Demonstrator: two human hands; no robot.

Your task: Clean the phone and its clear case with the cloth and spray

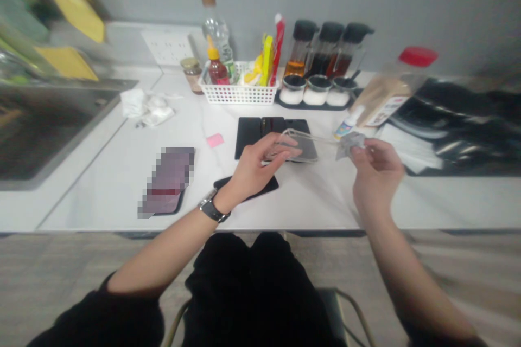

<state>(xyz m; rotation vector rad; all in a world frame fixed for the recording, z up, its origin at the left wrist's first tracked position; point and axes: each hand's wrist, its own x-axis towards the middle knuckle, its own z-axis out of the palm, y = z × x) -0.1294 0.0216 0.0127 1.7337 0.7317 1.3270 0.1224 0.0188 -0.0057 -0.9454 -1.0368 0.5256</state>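
Observation:
My left hand grips a clear, thin-edged phone case at its left end, over the middle of the counter. To its right, my right hand pinches a crumpled grey cloth or wipe beside the case's right end. Behind and partly under the case lie dark flat items side by side. A black phone-like slab rests below my left hand, partly covered by my wrist. Another phone, its screen blurred out, lies farther left.
A sink is at the left, with crumpled tissues beside it. A white basket, seasoning jars and a red-capped container stand behind. Near the right rear are a small bottle and dark stove. A pink slip lies mid-counter.

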